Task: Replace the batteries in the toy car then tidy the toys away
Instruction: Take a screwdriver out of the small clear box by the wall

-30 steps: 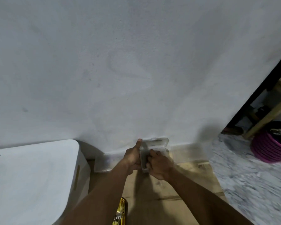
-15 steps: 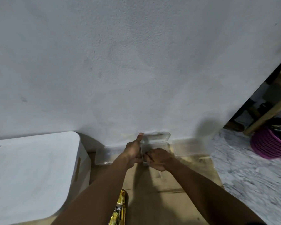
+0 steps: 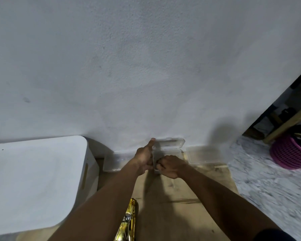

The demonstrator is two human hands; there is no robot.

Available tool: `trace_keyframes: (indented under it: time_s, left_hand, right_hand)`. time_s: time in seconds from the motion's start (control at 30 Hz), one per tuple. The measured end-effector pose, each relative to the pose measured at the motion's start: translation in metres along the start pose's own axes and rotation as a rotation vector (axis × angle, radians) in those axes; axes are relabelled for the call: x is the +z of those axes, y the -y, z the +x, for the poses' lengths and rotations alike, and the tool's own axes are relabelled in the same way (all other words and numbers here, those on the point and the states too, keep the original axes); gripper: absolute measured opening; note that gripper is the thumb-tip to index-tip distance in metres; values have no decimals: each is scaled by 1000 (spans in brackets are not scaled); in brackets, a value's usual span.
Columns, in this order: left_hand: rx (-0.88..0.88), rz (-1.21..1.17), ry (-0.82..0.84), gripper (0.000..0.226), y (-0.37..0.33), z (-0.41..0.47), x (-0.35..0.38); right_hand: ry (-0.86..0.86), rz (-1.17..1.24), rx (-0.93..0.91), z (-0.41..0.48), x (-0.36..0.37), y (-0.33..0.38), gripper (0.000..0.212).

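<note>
A small clear plastic box [image 3: 170, 151] stands against the white wall on the brown cardboard, its hinged lid [image 3: 169, 144] raised. My left hand [image 3: 143, 157] grips the box's left side, thumb up along the lid edge. My right hand [image 3: 170, 166] is curled at the box's front rim, fingers closed; whatever is under them is hidden. A gold toy car [image 3: 128, 221] lies near the bottom edge, partly covered by my left forearm.
A white storage bin [image 3: 33, 181] with a slot handle sits at the left. Two more clear boxes [image 3: 112, 161] [image 3: 202, 156] flank the held one along the wall. Marbled floor, a pink basket [image 3: 291, 153] and wooden legs lie to the right.
My right hand has slid lower on the box front and curled tighter. The view has tilted slightly; the left hand holds the box as before.
</note>
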State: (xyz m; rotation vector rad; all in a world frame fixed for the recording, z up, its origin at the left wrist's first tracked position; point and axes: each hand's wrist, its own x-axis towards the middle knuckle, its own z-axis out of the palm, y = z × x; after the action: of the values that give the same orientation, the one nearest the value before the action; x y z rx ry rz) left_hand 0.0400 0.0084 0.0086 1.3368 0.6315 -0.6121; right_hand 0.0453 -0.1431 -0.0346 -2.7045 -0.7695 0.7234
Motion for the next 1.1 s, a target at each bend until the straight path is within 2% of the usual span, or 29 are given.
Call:
trace_keyframes:
  time_s: [0.13, 0.27, 0.43, 0.63, 0.87, 1.0, 1.1]
  left_hand:
    - [6, 3, -4, 69, 1, 4, -2]
    - [5, 7, -5, 63, 5, 8, -4]
    - [12, -30, -5, 54, 6, 8, -5]
    - [31, -9, -18, 57, 10, 13, -6]
    - [47, 2, -67, 62, 13, 18, -5]
    - [60, 16, -74, 77, 14, 15, -4]
    - [74, 28, -88, 71, 15, 11, -3]
  right_hand:
    - [2, 13, -17, 0, 1, 1, 43]
    - [-79, 14, -58, -2, 3, 0, 42]
    - [-281, 35, -97, -3, 8, -7, 35]
    - [-551, 121, -126, -8, 4, -5, 16]
    - [-581, 111, -198, -27, -7, 1, 18]
    - [-661, 142, -231, -45, -21, 1, 18]
    - [-720, 188, -294, -55, -35, 1, 15]
